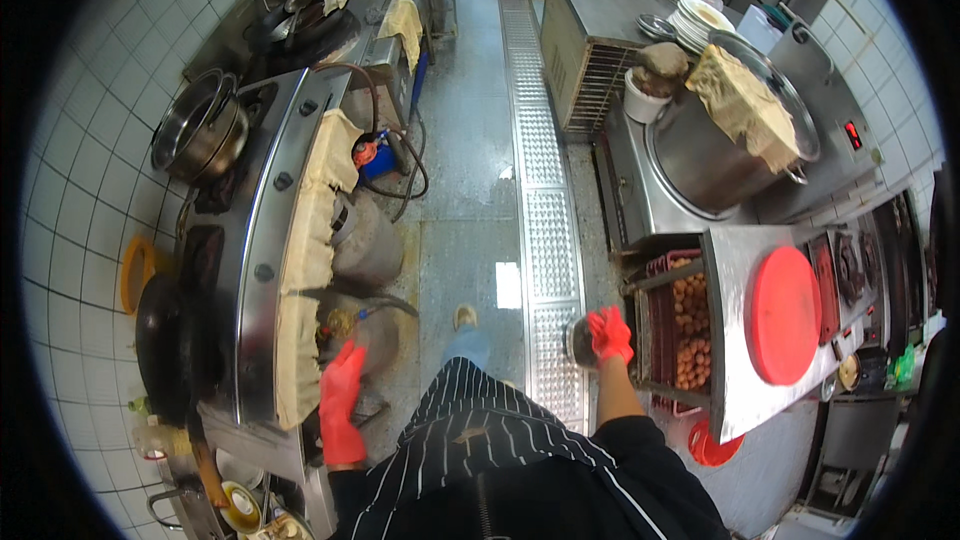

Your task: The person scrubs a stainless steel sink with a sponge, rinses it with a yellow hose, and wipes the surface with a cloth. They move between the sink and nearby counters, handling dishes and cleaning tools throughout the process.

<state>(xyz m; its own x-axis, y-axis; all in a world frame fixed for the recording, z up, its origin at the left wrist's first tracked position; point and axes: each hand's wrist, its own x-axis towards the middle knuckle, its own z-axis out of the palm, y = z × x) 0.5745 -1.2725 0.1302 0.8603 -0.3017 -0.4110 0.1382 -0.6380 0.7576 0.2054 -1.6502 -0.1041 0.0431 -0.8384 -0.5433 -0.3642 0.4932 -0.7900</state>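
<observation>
Both of my hands wear red rubber gloves. My right hand [611, 337] is low at my right side, its fingers over the rim of a dark round metal container [581, 345], which it appears to grip. That container hangs beside the drain grating, and the glove hides part of it. My left hand [343, 409] hangs at my left, with nothing visible in it and its fingers extended. It is next to the cloth-draped front of a steel gas stove [259, 240]. Just beyond the fingers, a gas cylinder [375, 337] with a hose stands under the stove.
Stacked pots [199, 127] and a black wok [169, 345] sit on the stove. A metal drain grating [551, 240] runs along the wet floor [469, 165]. On the right are a large stockpot [705, 150], a steel table [731, 397] with a red round board [785, 315], and egg crates [664, 345].
</observation>
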